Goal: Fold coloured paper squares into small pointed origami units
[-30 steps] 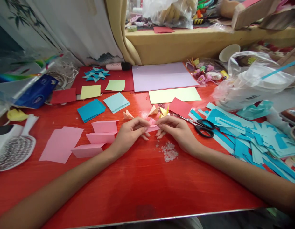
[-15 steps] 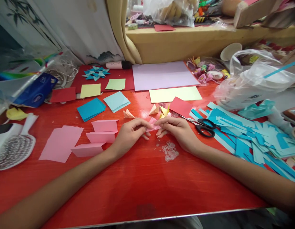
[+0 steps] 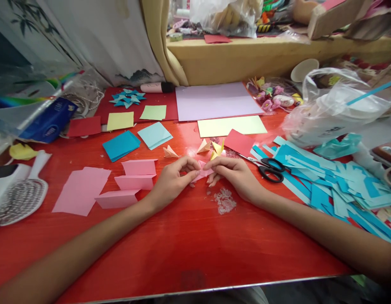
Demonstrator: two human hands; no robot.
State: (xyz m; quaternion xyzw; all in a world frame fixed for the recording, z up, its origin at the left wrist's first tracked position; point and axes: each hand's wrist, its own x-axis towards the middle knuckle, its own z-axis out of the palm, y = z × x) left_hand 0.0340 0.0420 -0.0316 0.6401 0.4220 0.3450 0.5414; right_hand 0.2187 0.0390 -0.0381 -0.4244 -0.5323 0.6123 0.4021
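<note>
Between my two hands is a small pink paper (image 3: 201, 172) with folds in it, partly covered by fingers. My left hand (image 3: 179, 175) pinches its left side between thumb and forefinger. From the other side, my right hand (image 3: 231, 171) grips it with closed fingertips. Just beyond the hands lie small folded pieces: an orange one (image 3: 170, 152), a paler one (image 3: 204, 146) and a yellow one (image 3: 217, 149). A little heap of clear beads or flakes (image 3: 225, 201) sits in front of my right hand; its exact kind is hard to make out.
Left of my hands are folded pink sheets (image 3: 133, 182) and flat pink sheets (image 3: 83, 190). Blue squares (image 3: 121, 145) lie behind. Black-handled scissors (image 3: 271, 169) rest beside many blue paper strips (image 3: 337, 181) on the right. A hairbrush (image 3: 24, 196) and a plastic bag (image 3: 334, 109) flank the table.
My left thumb and fingers have shifted on the pink paper, and more of its lower part now shows. The right hand has stayed almost in place. Other things lie as before.
</note>
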